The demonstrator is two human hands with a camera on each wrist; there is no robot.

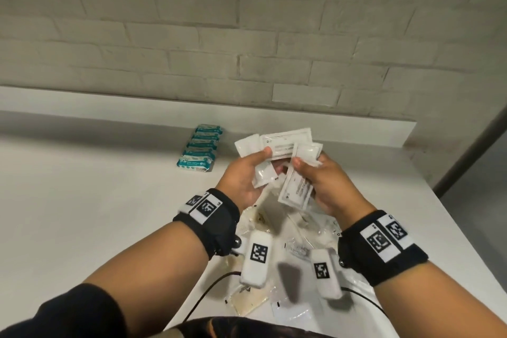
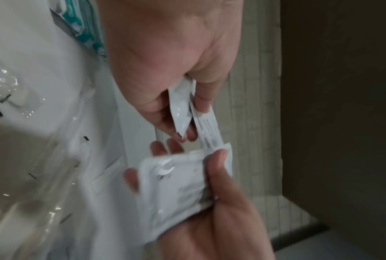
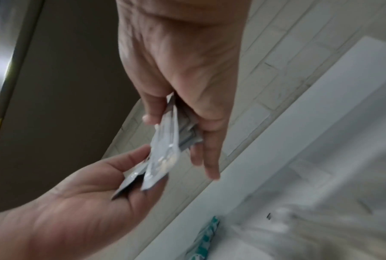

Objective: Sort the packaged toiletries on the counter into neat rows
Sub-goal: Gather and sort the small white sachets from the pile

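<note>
In the head view both hands are raised above the white counter (image 1: 109, 200), close together. My left hand (image 1: 258, 162) grips a fan of white sachets (image 1: 285, 140) between thumb and fingers. My right hand (image 1: 310, 170) pinches more white sachets (image 1: 296, 192), one hanging downward. The left wrist view shows my left hand (image 2: 176, 123) pinching thin sachets (image 2: 183, 112) and the right hand (image 2: 221, 193) holding a square one (image 2: 178, 184). In the right wrist view, the right hand (image 3: 178, 123) holds a stack of sachets (image 3: 167, 151) over the left palm (image 3: 87, 202). A row of teal packs (image 1: 200, 148) lies at the back.
Loose clear and white packets (image 1: 274, 228) are scattered on the counter under my wrists, with a yellowish packet (image 1: 249, 302) near the front edge. A brick wall (image 1: 247, 35) and a low ledge back the counter. The counter's right edge (image 1: 450, 200) drops to the floor.
</note>
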